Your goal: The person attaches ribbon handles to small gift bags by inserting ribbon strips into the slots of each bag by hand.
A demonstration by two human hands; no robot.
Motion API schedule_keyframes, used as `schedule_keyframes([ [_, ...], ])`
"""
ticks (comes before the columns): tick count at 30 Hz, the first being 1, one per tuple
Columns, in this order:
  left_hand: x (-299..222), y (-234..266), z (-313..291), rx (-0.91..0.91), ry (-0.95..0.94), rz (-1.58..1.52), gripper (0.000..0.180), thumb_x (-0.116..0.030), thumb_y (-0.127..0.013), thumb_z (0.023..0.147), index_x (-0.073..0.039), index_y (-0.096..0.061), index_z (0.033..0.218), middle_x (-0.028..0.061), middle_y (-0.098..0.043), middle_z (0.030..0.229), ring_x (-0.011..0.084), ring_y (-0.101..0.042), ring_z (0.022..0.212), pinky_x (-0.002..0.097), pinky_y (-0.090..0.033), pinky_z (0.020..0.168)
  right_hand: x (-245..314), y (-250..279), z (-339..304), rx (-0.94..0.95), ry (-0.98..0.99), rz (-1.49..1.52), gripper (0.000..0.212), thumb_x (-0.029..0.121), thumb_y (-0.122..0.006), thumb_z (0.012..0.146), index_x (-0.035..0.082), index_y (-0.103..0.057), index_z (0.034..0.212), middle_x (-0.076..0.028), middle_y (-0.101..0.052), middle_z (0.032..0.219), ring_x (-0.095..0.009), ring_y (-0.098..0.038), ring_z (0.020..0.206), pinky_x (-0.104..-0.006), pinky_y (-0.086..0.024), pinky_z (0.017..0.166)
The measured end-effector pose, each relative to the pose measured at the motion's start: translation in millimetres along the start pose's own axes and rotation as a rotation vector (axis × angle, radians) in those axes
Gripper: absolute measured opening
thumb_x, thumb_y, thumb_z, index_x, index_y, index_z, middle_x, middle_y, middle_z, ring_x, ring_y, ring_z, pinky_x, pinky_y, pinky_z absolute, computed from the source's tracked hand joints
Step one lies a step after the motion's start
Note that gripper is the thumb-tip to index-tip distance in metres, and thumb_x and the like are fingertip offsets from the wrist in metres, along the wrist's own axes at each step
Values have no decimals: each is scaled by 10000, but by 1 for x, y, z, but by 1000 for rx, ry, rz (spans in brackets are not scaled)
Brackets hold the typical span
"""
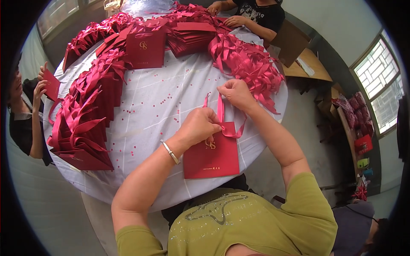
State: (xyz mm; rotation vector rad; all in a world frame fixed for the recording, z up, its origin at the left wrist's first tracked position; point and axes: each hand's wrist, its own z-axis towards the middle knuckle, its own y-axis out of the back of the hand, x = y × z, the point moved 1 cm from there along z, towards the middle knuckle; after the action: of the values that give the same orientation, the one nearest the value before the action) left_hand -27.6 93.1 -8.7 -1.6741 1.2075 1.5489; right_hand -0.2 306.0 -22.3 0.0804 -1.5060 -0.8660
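Note:
A flat red paper gift bag (211, 160) with gold print lies at the near edge of the table, in front of me. Over its top edge is my left hand (200, 124), thumb and fingers pinched on the pinkish-red ribbon (221, 109) where it meets the bag. My right hand (236, 94) is farther off and a little to the right. Its fingertips are closed on the upper end of the same ribbon, which runs taut down to the bag. Another ribbon length loops loosely to the right, below my right hand.
Rows of red bags with ribbons (83, 123) curve along the table's left and far sides. A heap of ribbons (243, 64) lies at the right. Small red dots litter the white cloth (145, 123). Two people work across the table and at left, one holding a red bag (52, 85).

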Motion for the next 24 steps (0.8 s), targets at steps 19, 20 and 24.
schedule_keyframes([
  [19, 1, -2, -1, -9, 0, 38, 138, -28, -704, 863, 56, -621, 934, 79, -669, 737, 120, -632, 505, 246, -474, 416, 30, 36, -43, 77, 78, -45, 207, 195, -707, 882, -3, -703, 940, -16, -678, 790, -76, -598, 723, -252, -490, 662],
  [20, 1, -1, -2, -10, 0, 44, 137, -29, -706, 861, 54, -623, 931, 76, -668, 733, 120, -634, 507, 245, -475, 416, 27, 43, -49, 192, 185, -149, 237, 193, -737, 842, 25, -706, 1007, -62, -692, 931, -144, -637, 854, -303, -512, 774],
  [24, 2, 2, 2, 2, 31, 42, 129, -35, -706, 857, 42, -632, 929, 66, -662, 720, 114, -633, 507, 241, -476, 417, 41, 69, -91, 419, 469, -445, 333, 249, -845, 690, 58, -713, 928, -145, -610, 1270, -320, -528, 1233, -417, -404, 1050],
])
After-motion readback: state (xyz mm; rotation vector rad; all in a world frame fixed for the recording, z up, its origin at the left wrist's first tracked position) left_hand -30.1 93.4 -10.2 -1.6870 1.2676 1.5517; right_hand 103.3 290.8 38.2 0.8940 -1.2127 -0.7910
